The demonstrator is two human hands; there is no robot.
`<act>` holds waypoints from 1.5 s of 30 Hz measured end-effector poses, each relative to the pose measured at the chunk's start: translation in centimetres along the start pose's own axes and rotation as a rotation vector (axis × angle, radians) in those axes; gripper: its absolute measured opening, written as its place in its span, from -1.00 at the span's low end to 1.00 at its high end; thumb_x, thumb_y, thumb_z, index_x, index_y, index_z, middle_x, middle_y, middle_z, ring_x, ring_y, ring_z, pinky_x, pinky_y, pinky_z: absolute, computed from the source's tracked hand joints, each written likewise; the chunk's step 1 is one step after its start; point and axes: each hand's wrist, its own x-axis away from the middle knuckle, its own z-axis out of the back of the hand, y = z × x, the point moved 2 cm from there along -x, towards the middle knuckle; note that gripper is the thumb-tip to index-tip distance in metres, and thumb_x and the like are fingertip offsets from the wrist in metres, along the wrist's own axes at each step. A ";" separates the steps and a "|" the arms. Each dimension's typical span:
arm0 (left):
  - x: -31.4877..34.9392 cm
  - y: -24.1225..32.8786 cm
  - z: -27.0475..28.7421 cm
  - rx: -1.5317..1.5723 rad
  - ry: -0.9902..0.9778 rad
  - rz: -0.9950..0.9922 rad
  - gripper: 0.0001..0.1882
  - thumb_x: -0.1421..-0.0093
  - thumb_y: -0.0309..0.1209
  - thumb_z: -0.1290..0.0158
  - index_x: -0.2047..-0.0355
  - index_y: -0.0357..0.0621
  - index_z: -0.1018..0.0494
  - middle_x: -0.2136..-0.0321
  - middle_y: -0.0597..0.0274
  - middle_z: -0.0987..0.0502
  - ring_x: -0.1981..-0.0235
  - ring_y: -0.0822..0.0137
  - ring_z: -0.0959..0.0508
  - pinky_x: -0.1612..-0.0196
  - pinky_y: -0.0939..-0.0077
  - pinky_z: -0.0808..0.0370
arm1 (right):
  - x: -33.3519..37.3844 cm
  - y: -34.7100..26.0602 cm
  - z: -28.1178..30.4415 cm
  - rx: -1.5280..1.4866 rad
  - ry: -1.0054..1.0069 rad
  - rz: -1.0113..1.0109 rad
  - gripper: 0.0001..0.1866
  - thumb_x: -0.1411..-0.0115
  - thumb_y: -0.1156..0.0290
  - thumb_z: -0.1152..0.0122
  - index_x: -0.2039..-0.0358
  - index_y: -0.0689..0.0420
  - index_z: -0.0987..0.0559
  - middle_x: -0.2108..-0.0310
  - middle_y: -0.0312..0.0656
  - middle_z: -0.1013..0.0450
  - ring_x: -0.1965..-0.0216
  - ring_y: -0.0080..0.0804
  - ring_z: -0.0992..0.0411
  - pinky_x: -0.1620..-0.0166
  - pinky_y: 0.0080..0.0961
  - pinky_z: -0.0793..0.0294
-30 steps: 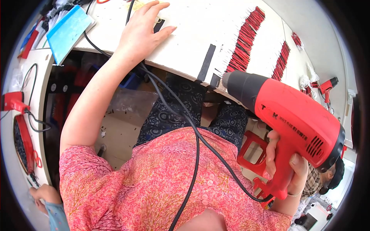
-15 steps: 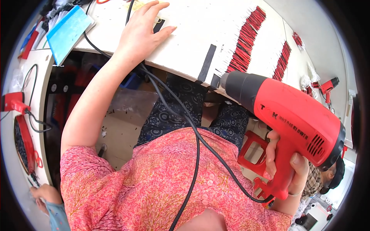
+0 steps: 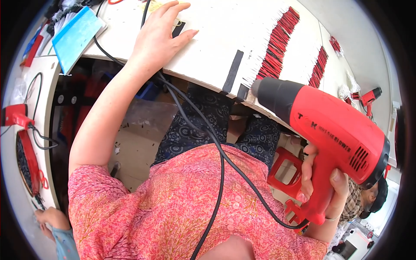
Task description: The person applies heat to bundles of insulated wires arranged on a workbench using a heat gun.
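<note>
My right hand (image 3: 308, 175) grips the handle of a red and black heat gun (image 3: 338, 125), raised beside my chest. Its dark nozzle points left, at the table's near edge. The power cord runs from the handle across my shirt to the left. On the white table (image 3: 212, 43), my left hand (image 3: 158, 37) lies with fingers spread and thumb out, holding nothing. Beside it are a short black strip (image 3: 178, 29) and a pale yellow thing, partly hidden. Beyond the nozzle, a long row of thin red and black wires (image 3: 277, 47) lies next to a shorter row (image 3: 318, 67).
A longer black strip (image 3: 234, 71) lies at the table's near edge. A blue booklet (image 3: 78, 39) overhangs at left. Other red heat guns (image 3: 19, 117) stand on side surfaces. A red plastic stool (image 3: 284, 173) is below at right. Parts of other people show at both sides.
The heat gun in my right hand has shifted slightly to the right, its nozzle now a little farther from the black strip. My left hand has not visibly moved.
</note>
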 end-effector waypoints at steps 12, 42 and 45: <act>0.0 -0.1 0.0 -0.018 -0.002 0.004 -0.36 -0.16 -0.30 -0.27 -0.21 -0.24 -0.36 -0.23 -0.15 -0.35 -0.28 -0.13 -0.35 -0.33 0.19 -0.31 | -0.4 -0.4 -0.5 -0.004 0.066 0.018 -0.24 -0.23 -0.02 -0.23 -0.06 0.52 -0.35 0.49 -0.09 -0.40 0.70 -0.58 -0.30 0.65 -0.72 -0.32; 0.3 -2.5 -1.8 -0.148 0.134 -0.117 -0.39 -0.27 -0.12 -0.23 -0.26 -0.06 -0.39 -0.26 0.03 -0.39 -0.32 0.04 -0.35 -0.34 0.18 -0.32 | -1.4 -0.5 0.1 -0.010 0.052 0.037 -0.23 -0.20 -0.02 -0.28 -0.05 0.52 -0.37 0.46 -0.09 -0.42 0.70 -0.57 -0.31 0.68 -0.71 -0.34; 0.3 -2.5 -1.7 -0.144 0.140 -0.126 -0.39 -0.26 -0.13 -0.23 -0.25 -0.07 -0.39 -0.26 0.02 -0.39 -0.32 0.03 -0.35 -0.34 0.19 -0.33 | -1.5 -0.5 0.4 -0.013 0.023 0.026 -0.23 -0.20 -0.03 -0.28 -0.05 0.51 -0.37 0.46 -0.09 -0.43 0.70 -0.57 -0.30 0.67 -0.71 -0.32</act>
